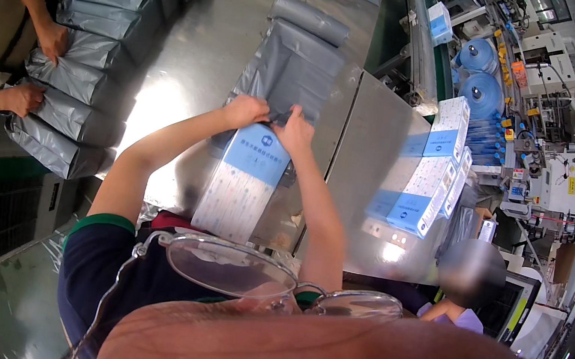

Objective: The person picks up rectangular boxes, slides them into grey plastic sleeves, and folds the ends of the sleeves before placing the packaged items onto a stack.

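A long white and blue printed carton [244,187] lies lengthwise in front of me on the metal table. Against its far end is the mouth of a grey plastic bag [295,67], which is spread flat beyond it. My left hand [246,111] pinches the bag's edge at the carton's far left corner. On the far right corner, my right hand [295,133] grips the same edge with closed fingers. How much of the carton is inside the bag, I cannot tell. A rolled or folded grey plastic piece [310,20] lies at the bag's far end.
Grey wrapped parcels [83,81] stand in a row at the left, with another person's hands [52,41] on them. More cartons [426,191] are stacked on the right-hand metal table [360,154]. Beyond are a conveyor [423,50], blue rolls [482,96] and machines. Another person [459,315] is at the lower right.
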`<move>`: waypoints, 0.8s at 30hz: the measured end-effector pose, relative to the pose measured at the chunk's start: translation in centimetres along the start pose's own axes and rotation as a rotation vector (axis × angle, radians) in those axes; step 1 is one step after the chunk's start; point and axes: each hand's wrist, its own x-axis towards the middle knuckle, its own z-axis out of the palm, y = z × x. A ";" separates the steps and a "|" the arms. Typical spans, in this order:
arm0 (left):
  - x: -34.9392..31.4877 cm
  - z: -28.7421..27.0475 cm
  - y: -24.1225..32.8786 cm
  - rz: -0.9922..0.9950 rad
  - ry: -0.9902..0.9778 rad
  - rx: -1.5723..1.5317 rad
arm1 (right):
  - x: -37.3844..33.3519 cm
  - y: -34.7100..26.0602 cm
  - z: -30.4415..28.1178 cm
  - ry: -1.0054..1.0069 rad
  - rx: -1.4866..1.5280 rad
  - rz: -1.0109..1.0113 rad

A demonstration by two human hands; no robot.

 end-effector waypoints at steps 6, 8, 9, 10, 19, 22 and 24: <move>-5.5 3.0 0.8 -0.295 0.453 -0.131 | -4.8 3.3 4.2 0.633 0.371 0.160; -6.1 4.2 1.4 -0.540 0.566 -0.331 | -5.7 3.9 6.6 0.688 0.343 0.158; -5.7 4.5 1.6 -0.640 0.618 -0.409 | -6.3 4.1 7.7 0.709 0.329 0.159; -5.7 4.9 1.1 -0.749 0.675 -0.484 | -5.8 4.4 7.1 0.299 0.261 0.357; -20.3 5.3 6.0 -0.338 -0.674 -0.153 | -20.2 6.4 10.9 -0.139 0.157 -0.212; -19.0 3.6 5.9 -0.313 -0.710 -0.059 | -18.0 5.6 5.2 -0.702 -0.047 -0.124; -17.1 3.2 3.7 -0.521 -0.293 -0.345 | -14.1 4.5 0.8 -0.456 0.267 0.170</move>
